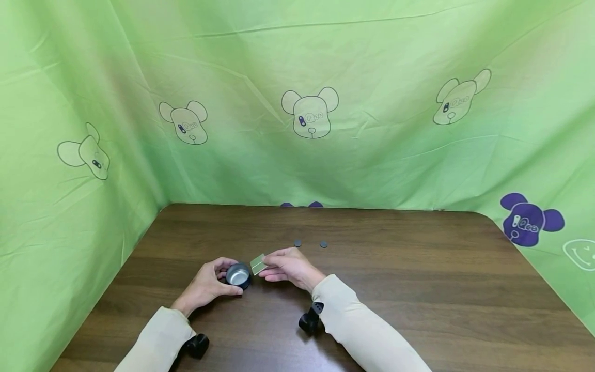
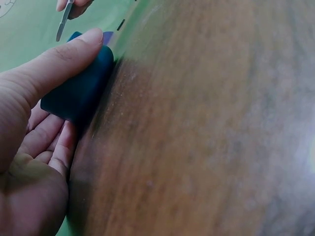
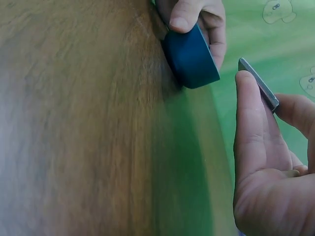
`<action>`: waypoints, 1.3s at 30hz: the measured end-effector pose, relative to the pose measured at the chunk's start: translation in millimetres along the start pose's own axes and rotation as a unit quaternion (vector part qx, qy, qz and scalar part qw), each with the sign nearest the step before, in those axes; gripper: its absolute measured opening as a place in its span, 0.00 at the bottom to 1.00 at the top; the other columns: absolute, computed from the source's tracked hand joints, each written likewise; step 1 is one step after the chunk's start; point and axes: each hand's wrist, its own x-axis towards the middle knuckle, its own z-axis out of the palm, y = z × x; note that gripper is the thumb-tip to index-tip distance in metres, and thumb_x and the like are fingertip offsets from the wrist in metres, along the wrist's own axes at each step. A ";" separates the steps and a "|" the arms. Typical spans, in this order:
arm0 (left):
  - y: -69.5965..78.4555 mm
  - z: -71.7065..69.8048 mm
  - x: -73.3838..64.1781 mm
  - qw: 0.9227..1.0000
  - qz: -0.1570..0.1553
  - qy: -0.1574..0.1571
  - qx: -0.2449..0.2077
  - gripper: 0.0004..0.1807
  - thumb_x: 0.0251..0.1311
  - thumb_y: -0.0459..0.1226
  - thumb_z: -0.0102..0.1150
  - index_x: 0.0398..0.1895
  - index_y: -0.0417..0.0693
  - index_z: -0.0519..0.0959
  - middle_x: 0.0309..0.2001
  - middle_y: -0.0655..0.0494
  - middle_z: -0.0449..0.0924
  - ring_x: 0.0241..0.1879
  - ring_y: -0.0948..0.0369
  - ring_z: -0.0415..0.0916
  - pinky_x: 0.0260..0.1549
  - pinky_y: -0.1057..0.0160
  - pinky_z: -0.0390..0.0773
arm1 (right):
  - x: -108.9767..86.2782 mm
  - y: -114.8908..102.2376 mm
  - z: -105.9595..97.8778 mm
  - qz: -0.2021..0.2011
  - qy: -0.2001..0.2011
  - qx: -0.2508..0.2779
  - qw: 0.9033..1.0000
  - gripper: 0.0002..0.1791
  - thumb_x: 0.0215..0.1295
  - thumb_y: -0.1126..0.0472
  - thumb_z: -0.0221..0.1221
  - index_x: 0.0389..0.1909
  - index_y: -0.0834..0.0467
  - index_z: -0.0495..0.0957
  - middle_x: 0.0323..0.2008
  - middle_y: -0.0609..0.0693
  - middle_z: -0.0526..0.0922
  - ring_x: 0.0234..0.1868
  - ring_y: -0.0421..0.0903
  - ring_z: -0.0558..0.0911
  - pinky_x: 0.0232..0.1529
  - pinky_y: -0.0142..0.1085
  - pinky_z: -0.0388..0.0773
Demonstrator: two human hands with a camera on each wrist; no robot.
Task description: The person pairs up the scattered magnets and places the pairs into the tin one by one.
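A small round bowl (image 1: 238, 276), dark blue outside and silvery inside, stands upright on the table with its mouth up. My left hand (image 1: 207, 284) grips it from the left, thumb on the near side and fingers behind. In the left wrist view the thumb lies across the bowl's dark blue wall (image 2: 81, 96). Just right of the bowl, my right hand (image 1: 290, 267) pinches a small flat plate (image 1: 257, 264) between thumb and fingers. That plate looks shiny and greenish from above; in the right wrist view its thin grey edge (image 3: 258, 84) shows, tilted and apart from the bowl.
Two small dark discs, a left one (image 1: 297, 243) and a right one (image 1: 324, 244), lie beyond my right hand on the brown wooden table (image 1: 418, 289). A green printed cloth (image 1: 372, 170) hangs behind and at the sides of the table.
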 end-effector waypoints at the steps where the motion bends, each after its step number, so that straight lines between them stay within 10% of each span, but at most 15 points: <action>1: -0.2 -0.1 0.1 1.000 0.001 -0.001 -0.002 0.34 0.40 0.30 0.82 0.53 0.30 0.76 0.47 0.44 0.82 0.45 0.56 0.80 0.44 0.70 0.77 | 0.5 0.6 0.9 -0.001 -0.002 0.000 1.000 0.18 0.71 0.69 0.56 0.55 0.78 0.73 0.40 0.66 0.86 0.31 0.43 0.86 0.35 0.33 0.84; 39: -4.0 -1.1 3.6 1.000 -0.013 -0.001 0.012 0.35 0.39 0.32 0.83 0.54 0.32 0.77 0.49 0.45 0.81 0.46 0.54 0.80 0.44 0.70 0.77 | 11.3 7.5 16.4 0.019 0.007 -0.025 0.999 0.16 0.68 0.67 0.60 0.51 0.75 0.77 0.32 0.60 0.87 0.27 0.41 0.86 0.30 0.30 0.83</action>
